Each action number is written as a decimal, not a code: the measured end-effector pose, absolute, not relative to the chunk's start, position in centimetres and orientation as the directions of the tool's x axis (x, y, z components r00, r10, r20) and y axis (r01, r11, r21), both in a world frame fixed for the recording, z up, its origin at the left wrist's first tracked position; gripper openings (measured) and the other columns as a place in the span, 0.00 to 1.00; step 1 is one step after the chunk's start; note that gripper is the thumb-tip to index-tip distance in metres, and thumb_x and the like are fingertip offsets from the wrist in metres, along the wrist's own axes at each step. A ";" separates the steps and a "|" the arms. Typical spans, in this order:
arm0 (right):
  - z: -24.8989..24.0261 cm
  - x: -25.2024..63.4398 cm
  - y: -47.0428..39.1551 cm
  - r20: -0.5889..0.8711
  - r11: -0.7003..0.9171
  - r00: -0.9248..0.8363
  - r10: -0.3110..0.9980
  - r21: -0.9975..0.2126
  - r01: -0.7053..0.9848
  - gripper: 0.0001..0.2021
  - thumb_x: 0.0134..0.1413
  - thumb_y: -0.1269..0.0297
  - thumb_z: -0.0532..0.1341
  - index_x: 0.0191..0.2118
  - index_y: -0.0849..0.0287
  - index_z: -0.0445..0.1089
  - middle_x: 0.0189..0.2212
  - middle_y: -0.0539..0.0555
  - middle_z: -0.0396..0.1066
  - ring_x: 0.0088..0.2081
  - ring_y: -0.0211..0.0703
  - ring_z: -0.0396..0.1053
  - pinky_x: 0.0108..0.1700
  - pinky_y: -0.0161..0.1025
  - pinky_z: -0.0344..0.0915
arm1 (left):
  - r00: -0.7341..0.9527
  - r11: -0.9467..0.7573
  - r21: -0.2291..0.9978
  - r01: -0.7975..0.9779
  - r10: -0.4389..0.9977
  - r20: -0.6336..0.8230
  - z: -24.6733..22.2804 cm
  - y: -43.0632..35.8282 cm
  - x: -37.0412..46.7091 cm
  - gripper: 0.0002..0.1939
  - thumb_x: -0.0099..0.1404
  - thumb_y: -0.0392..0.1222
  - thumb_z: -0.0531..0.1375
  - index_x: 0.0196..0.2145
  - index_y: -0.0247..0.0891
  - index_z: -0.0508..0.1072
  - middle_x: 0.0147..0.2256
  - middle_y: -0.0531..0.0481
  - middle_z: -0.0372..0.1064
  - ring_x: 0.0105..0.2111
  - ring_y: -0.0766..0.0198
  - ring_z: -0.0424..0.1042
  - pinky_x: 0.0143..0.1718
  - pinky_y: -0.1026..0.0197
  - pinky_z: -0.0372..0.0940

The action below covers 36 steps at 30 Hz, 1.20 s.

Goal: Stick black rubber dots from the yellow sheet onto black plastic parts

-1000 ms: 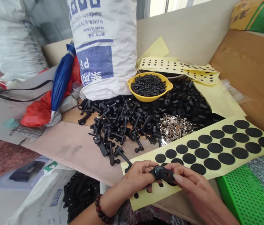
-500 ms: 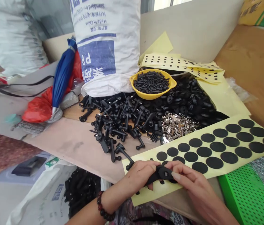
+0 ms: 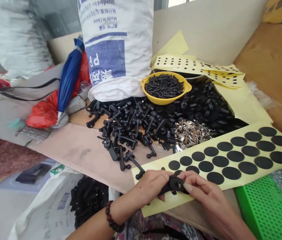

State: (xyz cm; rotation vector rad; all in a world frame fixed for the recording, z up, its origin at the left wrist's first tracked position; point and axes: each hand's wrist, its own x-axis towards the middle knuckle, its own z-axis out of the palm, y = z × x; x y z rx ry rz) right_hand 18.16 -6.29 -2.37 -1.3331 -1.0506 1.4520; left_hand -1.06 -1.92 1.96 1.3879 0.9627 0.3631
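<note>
On the pinkish tabletop (image 3: 68,143), I have one tall white woven sack (image 3: 137,46) standing far centre, its top cut off. One long yellow paper sheet (image 3: 156,208) bearing three rows of flat black discs lies near right; I count eight in the far row, but the hands cover others, so no total. Near right, one green perforated plastic tray (image 3: 261,208) of fine silvery pieces runs past my view. One furled blue fabric umbrella (image 3: 69,76) leans far left. The heap of black crank-shaped handles (image 3: 130,125) at centre overlaps too much to count.

One round yellow plastic bowl (image 3: 161,100) of ribbed black pegs sits before the sack. My two hands meet over the sheet's near left end: the left hand (image 3: 149,188), wearing one beaded bracelet, is closed around a smooth black plastic handle (image 3: 177,183); the right hand (image 3: 203,191) pinches the rim of its round end, thumb against it. The fingers hide much of its arm. One small shiny piece (image 3: 179,185) shows at the disc's centre.
</note>
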 end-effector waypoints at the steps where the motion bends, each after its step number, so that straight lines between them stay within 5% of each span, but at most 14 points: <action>1: -2.3 18.1 -6.3 -0.258 -0.260 -0.040 0.965 -0.964 -0.053 0.15 0.47 0.52 0.65 0.21 0.56 0.67 0.35 0.55 0.69 0.38 0.49 0.65 0.38 0.38 0.62 | 0.584 0.208 0.927 0.312 0.728 -0.360 2.0 -1.9 -1.0 0.21 0.68 0.44 0.45 0.43 0.32 0.74 0.26 0.53 0.65 0.22 0.69 0.64 0.29 0.67 0.60; 24: -1.7 17.8 -6.4 -0.118 -0.117 -0.002 0.993 -0.987 0.109 0.11 0.44 0.57 0.65 0.19 0.56 0.68 0.31 0.57 0.73 0.36 0.49 0.71 0.34 0.37 0.68 | 0.434 0.234 0.921 0.311 0.827 -0.357 -0.1 -3.0 0.1 0.16 0.59 0.48 0.58 0.40 0.34 0.73 0.19 0.58 0.57 0.17 0.71 0.57 0.18 0.69 0.54; 36: -2.0 17.8 -7.0 -0.253 -0.252 0.014 0.967 -0.967 -0.018 0.14 0.40 0.51 0.69 0.19 0.58 0.75 0.28 0.56 0.75 0.33 0.48 0.71 0.35 0.37 0.69 | 0.392 0.144 0.918 0.370 0.871 -0.295 0.6 -3.6 -0.4 0.13 0.59 0.45 0.58 0.36 0.33 0.73 0.18 0.58 0.54 0.18 0.71 0.55 0.19 0.68 0.48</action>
